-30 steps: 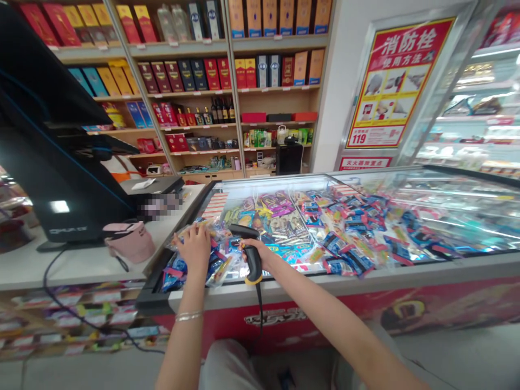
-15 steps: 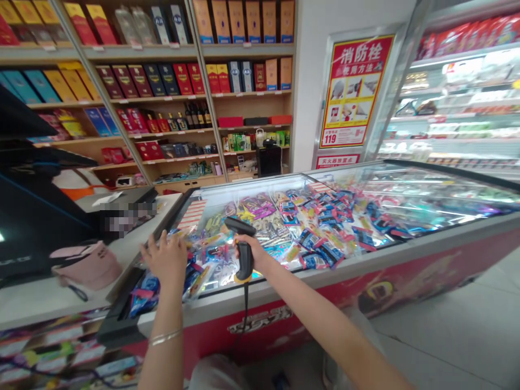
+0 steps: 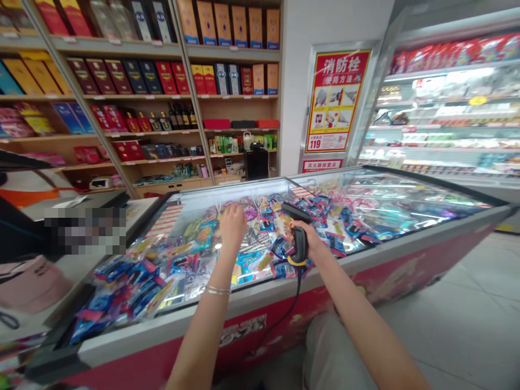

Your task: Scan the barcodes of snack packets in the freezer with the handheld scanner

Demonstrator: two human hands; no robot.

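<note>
My left hand (image 3: 233,223) reaches over the glass-topped freezer (image 3: 252,299), near its middle. Its fingers point forward and down over the packets, and their tips are hidden. My right hand (image 3: 307,236) is wrapped round the grip of a black barcode scanner (image 3: 300,245), its head level above the packets and its cable hanging down the freezer's front. Blue and pink snack packets (image 3: 138,281) lie heaped at the glass's left end. More packets (image 3: 314,208) spread around and beyond the scanner.
Left of the freezer is a counter (image 3: 87,271) with a pink bag (image 3: 34,284) and a black machine. Shelves (image 3: 134,97) of boxes and bottles stand behind. A lit open fridge (image 3: 447,108) is at the right, and a red poster (image 3: 338,103) hangs on the wall.
My left hand has moved right, away from the left packet heap, and its spread fingers have drawn together. My right hand has carried the scanner right. The view has shifted right.
</note>
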